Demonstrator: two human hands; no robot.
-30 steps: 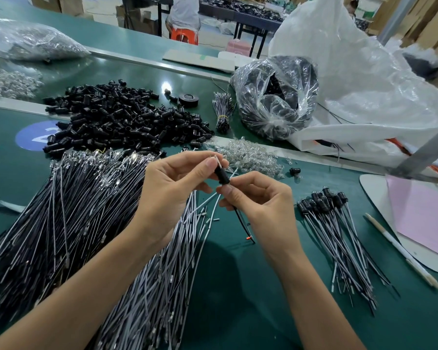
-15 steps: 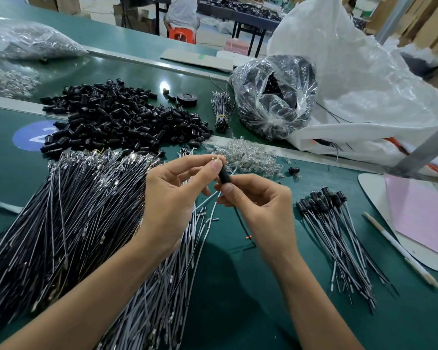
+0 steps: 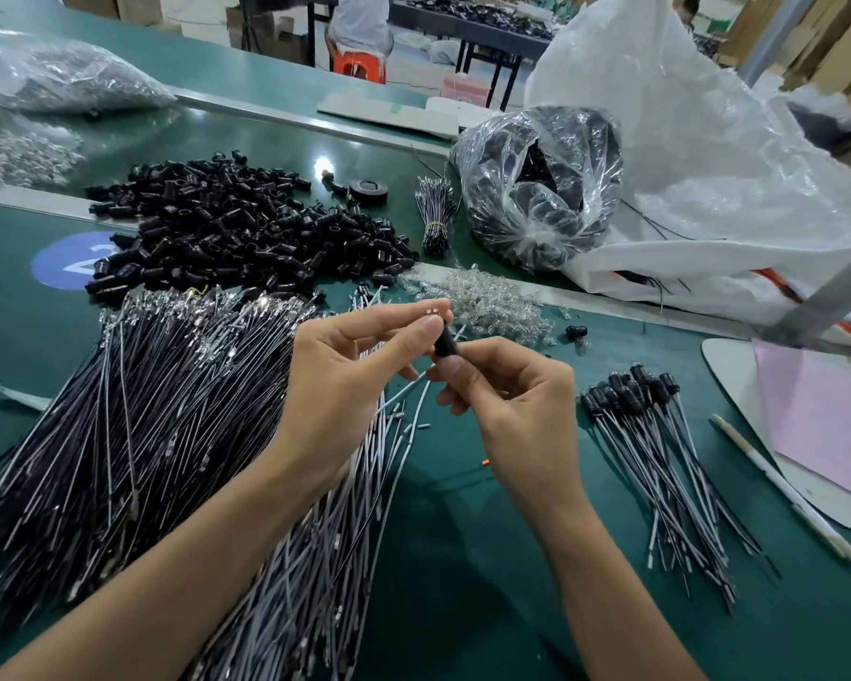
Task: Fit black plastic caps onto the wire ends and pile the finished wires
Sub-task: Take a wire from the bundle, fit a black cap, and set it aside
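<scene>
My left hand [image 3: 350,380] pinches the metal wire ends [image 3: 432,313] that stick out above a black plastic cap [image 3: 445,342]. My right hand [image 3: 507,395] grips that cap from below between thumb and fingers. The wire itself is mostly hidden behind my right hand. A heap of loose black caps [image 3: 237,233] lies at the back left. A big spread of uncapped wires [image 3: 133,425] covers the table at the left. The pile of finished capped wires [image 3: 659,444] lies to the right of my hands.
A small heap of clear parts [image 3: 487,299] lies just behind my hands, with one stray cap [image 3: 576,331] beside it. Behind are a clear bag of black parts [image 3: 541,189] and a large white bag [image 3: 708,164]. A white stick [image 3: 782,489] and pink sheet [image 3: 826,415] lie right.
The cap has slid further along the wire, so the metal ends now show above it between my left fingertips. Both hands stay in the same spot.
</scene>
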